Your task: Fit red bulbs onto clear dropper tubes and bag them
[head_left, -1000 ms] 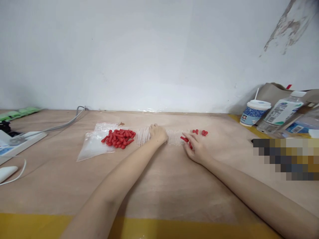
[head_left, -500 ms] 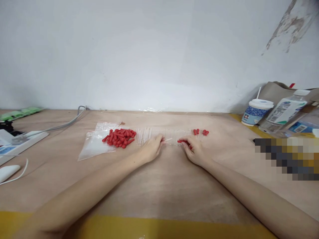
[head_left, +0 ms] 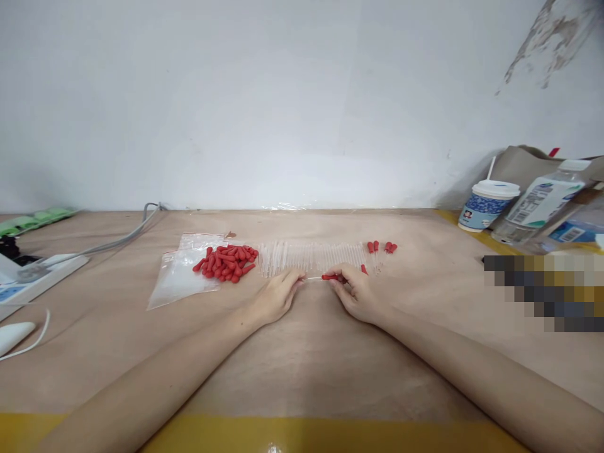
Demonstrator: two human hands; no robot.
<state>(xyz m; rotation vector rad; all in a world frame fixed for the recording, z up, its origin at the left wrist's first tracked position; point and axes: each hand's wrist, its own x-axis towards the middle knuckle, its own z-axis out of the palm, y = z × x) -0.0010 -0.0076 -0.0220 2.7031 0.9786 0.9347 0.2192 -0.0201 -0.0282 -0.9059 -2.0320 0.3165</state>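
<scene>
My left hand pinches one end of a thin clear dropper tube between thumb and fingers. The tube's other end meets the open mouth of a red rubber bulb, which my right hand grips. Whether the tube has entered the bulb I cannot tell. A second red bulb shows just behind the right hand's knuckles; whether the hand touches it is unclear. Beyond both hands lies a row of clear dropper tubes. Several tubes fitted with red bulbs lie at its right end.
A pile of loose red bulbs rests on clear plastic bags to the left. Farther left are a power strip and a grey cable. A paper cup and a plastic bottle stand at the right by the wall.
Both hands have come nearer to me and shifted left. The tube and the red bulb, apart before, now meet end to end in line. The second bulb has come into view behind the right hand.
</scene>
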